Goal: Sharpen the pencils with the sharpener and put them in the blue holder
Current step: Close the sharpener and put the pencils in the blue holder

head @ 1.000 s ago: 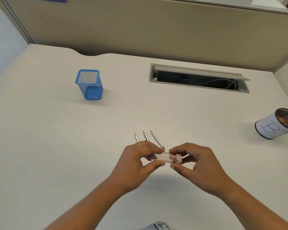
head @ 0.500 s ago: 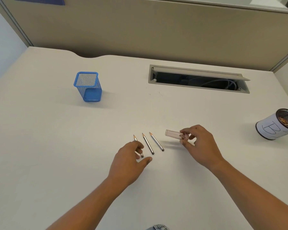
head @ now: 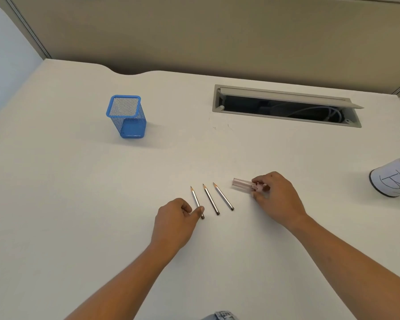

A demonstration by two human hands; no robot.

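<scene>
We see three pencils lying side by side on the desk (head: 79, 204), tips pointing away: left pencil (head: 195, 199), middle pencil (head: 211, 199), right pencil (head: 223, 196). None touches another. The left hand (head: 174, 224) has its thumb on the left pencil near the blunt end; the curled fingers appear to pinch it. The right hand (head: 278, 199) grips the sharpener (head: 243, 183), a clear tube with a pink end, just beside the right pencil. We find the blue holder (head: 134, 128) upright, well apart at far left.
</scene>
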